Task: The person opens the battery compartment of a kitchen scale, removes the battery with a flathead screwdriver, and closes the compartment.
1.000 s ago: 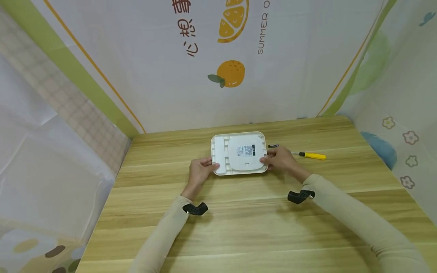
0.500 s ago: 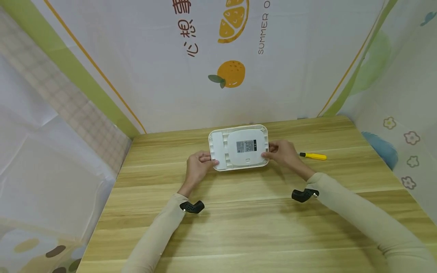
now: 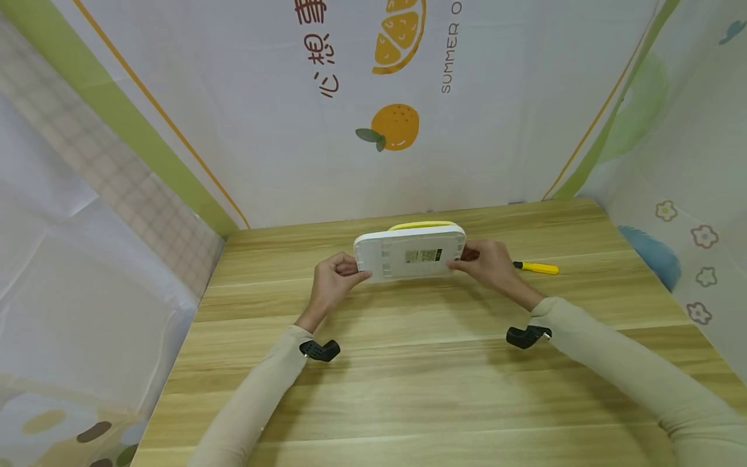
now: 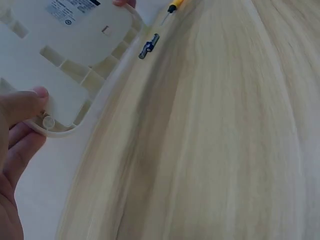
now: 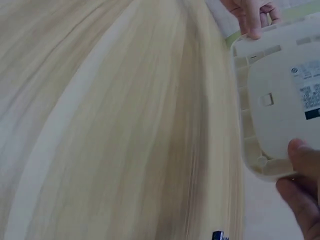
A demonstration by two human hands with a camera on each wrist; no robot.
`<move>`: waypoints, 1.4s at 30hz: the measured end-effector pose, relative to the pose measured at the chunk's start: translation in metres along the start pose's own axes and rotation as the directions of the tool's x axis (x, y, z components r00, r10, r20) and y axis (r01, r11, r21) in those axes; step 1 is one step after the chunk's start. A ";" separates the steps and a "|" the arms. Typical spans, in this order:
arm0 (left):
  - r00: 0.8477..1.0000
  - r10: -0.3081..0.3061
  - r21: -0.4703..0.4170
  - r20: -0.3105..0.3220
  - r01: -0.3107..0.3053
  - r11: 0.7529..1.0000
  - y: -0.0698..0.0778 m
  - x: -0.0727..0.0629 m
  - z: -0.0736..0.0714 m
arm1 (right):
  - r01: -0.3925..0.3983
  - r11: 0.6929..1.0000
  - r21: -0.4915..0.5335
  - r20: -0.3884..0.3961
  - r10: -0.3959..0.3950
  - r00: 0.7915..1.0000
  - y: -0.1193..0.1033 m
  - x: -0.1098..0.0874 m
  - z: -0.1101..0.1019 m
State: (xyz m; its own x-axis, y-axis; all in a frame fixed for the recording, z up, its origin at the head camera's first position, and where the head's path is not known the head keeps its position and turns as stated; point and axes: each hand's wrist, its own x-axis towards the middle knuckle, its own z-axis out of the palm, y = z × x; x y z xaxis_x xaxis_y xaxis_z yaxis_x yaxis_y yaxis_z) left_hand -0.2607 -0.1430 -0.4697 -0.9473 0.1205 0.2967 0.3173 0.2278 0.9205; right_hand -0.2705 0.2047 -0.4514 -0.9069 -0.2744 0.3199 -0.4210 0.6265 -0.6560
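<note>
A flat white plastic device (image 3: 403, 259) with rounded corners is held up off the table, tilted steeply. Its ribbed underside, bearing a printed label, faces me, and a yellow part (image 3: 423, 225) shows beyond its top edge. My left hand (image 3: 329, 285) pinches the device's left end, thumb on the underside and fingers behind. At the other end my right hand (image 3: 489, 264) grips it the same way, thumb near the lower corner. The device's far face is mostly hidden.
Right of the hands lies a screwdriver (image 3: 538, 268) with a yellow handle. Near its tip, small dark cylindrical pieces, seemingly batteries (image 4: 149, 46), rest on the wooden table (image 3: 408, 389). A printed cloth (image 3: 478, 149) hangs behind the table.
Both hands have lifted the device from the table and tipped it, so its underside is seen more edge-on. The yellow part has come into view above it.
</note>
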 end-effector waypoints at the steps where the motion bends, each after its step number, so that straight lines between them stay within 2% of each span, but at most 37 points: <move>1: 1.000 0.015 0.004 0.009 -0.015 1.000 0.000 0.000 0.000 | 0.029 1.000 0.005 -0.013 -0.029 0.999 0.002 -0.001 0.000; 5: 0.994 0.088 0.019 0.057 -0.089 0.996 -0.001 0.001 -0.003 | 0.150 0.988 0.031 -0.061 -0.148 0.987 0.008 -0.003 -0.001; 7: 0.988 0.132 0.028 0.077 -0.134 0.991 -0.002 0.002 -0.004 | 0.217 0.976 0.024 -0.085 -0.214 0.973 0.011 -0.004 -0.002; 10: 0.973 0.197 0.074 0.118 -0.207 0.976 -0.004 0.004 -0.006 | 0.308 0.950 -0.055 -0.109 -0.312 0.944 0.014 -0.006 -0.002; 14: 0.938 0.273 0.153 0.216 -0.309 0.939 -0.005 0.007 -0.010 | 0.387 0.905 -0.177 -0.097 -0.407 0.908 0.020 -0.008 -0.002; 17: 0.907 0.303 0.207 0.292 -0.369 0.906 -0.004 0.007 -0.011 | 0.428 0.882 -0.195 -0.061 -0.447 0.893 0.025 -0.010 -0.002; 19: 0.888 0.316 0.255 0.333 -0.407 0.877 -0.003 0.007 -0.012 | 0.469 0.861 -0.199 -0.036 -0.485 0.874 0.027 -0.010 -0.002; 21: 0.869 0.328 0.304 0.371 -0.447 0.841 -0.002 0.007 -0.013 | 0.529 0.817 -0.228 -0.010 -0.546 0.838 0.029 -0.010 -0.002; 24: 0.827 0.372 0.376 0.422 -0.533 0.758 -0.004 0.007 -0.015 | 0.619 0.731 -0.285 0.024 -0.641 0.767 0.033 -0.009 -0.002; 26: 0.790 0.408 0.402 0.459 -0.594 0.697 -0.006 0.008 -0.015 | 0.662 0.677 -0.321 0.042 -0.689 0.724 0.037 -0.007 -0.002; 29: 0.730 0.448 0.410 0.517 -0.670 0.619 -0.011 0.010 -0.016 | 0.712 0.617 -0.336 0.066 -0.739 0.671 0.042 -0.005 -0.001; 33: 0.656 0.476 0.397 0.585 -0.744 0.537 -0.016 0.010 -0.018 | 0.767 0.530 -0.362 0.097 -0.797 0.596 0.049 -0.002 0.000; 37: 0.588 0.490 0.407 0.644 -0.805 0.432 -0.022 0.010 -0.019 | 0.802 0.435 -0.409 0.126 -0.844 0.521 0.055 0.001 0.001; 40: 0.555 0.502 0.420 0.663 -0.831 0.364 -0.027 0.012 -0.019 | 0.819 0.377 -0.432 0.148 -0.866 0.477 0.057 0.003 0.002; 42: 0.539 0.513 0.419 0.668 -0.842 0.339 -0.029 0.013 -0.019 | 0.823 0.341 -0.454 0.164 -0.876 0.453 0.059 0.004 0.003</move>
State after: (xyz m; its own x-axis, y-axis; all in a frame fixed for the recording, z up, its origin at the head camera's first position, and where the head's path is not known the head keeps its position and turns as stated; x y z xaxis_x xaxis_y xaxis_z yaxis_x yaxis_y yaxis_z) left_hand -0.2833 -0.1663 -0.4876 -0.3193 0.8272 0.4624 0.9235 0.3811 -0.0441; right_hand -0.2988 0.2382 -0.4905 -0.0457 -0.7931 0.6074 -0.8809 0.3187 0.3499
